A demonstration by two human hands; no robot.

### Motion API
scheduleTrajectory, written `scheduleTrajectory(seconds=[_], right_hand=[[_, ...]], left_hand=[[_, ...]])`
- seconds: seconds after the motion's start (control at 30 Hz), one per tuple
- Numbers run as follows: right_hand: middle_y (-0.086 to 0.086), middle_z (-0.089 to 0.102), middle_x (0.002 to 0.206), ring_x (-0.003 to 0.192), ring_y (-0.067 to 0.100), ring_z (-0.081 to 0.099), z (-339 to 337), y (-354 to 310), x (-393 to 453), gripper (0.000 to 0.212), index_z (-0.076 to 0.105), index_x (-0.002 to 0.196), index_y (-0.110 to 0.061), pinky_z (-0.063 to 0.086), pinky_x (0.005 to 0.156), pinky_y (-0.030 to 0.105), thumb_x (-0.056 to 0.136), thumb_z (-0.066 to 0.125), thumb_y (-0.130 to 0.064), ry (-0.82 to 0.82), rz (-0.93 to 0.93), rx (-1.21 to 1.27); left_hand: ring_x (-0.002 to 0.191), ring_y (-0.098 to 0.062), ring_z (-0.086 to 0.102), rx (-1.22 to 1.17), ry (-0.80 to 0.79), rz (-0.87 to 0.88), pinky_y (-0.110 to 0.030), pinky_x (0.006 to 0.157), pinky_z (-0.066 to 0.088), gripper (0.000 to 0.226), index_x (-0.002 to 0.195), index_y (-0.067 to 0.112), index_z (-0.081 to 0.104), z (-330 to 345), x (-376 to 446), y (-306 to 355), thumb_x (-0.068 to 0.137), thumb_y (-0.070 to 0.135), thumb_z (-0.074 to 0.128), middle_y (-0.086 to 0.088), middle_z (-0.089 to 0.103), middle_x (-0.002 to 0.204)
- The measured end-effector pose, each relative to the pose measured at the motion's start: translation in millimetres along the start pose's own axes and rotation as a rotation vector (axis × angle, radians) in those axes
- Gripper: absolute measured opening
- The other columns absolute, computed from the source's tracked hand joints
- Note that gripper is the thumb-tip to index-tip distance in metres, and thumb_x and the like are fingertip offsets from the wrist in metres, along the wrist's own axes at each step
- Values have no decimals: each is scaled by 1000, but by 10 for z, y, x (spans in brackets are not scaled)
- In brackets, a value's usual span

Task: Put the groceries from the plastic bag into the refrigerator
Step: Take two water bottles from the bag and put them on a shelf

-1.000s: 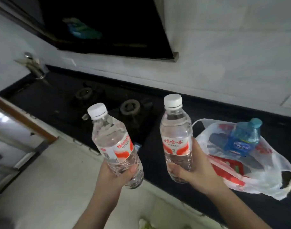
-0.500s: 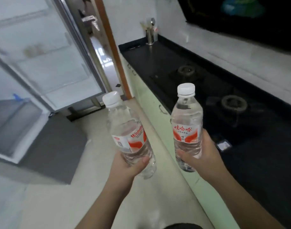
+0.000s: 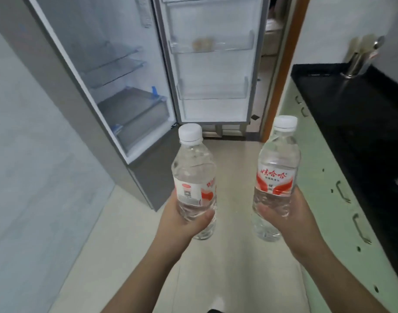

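— Head view: what do the hands hold?
— The left hand (image 3: 182, 219) grips one water bottle (image 3: 193, 177), the right hand (image 3: 286, 214) another bottle (image 3: 277, 175), both upright.
— And the refrigerator (image 3: 116, 93)?
— Ahead, door open.

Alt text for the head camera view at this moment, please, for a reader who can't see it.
A person's left hand and right hand each grip an upright capped water bottle, left bottle and right bottle, facing an open refrigerator. Its door shelves look nearly bare. A black countertop runs along the right.
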State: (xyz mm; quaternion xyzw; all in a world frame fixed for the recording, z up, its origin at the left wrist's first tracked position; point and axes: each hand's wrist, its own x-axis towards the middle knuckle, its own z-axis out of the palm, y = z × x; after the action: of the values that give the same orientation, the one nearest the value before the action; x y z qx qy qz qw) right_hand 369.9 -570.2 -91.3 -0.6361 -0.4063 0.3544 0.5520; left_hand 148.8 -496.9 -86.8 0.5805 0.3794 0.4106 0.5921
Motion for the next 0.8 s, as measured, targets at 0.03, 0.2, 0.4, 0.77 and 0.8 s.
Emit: scheduleTrajectory(seconds=[0.03,0.2,0.4,0.77,0.8], right_hand=[[-10,72,101,89,6,69,86,-22,91,54,57,112,-29,48,75,24,63,78,-28,-31,-6,-10],[-17,72,97,85,2,69,385,-40,522,52,56,107,-29,50,67,15,60,78,-26,-139,-41,-38],[-16,69,100,90,-3,66,531,70,1263,59,51,113,-34,53,67,14,68,86,-19,-233,-70,-52],[-12,68,88,72,9,67,583,-86,2908,63,53,120,-22,55,68,31,69,83,-46,-506,-68,20],[-12,68,88,73,8,67,621,-89,3014,60,54,119,-21,54,69,29,71,82,-42,-512,-77,24]], left_hand=[[101,-32,68,30,41,1,-47,87,56,61,123,13,58,-83,28,-9,69,29,80,-10,72,110],[102,-20,70,133,174,16,-41,89,55,61,122,18,58,-352,283,-5,68,36,80,-2,73,110],[95,-24,71,107,312,11,-34,82,58,48,116,14,61,-298,929,-22,73,27,78,-4,75,102],[98,-21,72,100,470,18,-23,78,55,46,114,12,66,-191,2138,102,71,23,78,-4,75,105],[96,-19,72,104,488,16,-22,76,55,47,112,14,67,-216,2205,121,69,25,80,-3,76,103]])
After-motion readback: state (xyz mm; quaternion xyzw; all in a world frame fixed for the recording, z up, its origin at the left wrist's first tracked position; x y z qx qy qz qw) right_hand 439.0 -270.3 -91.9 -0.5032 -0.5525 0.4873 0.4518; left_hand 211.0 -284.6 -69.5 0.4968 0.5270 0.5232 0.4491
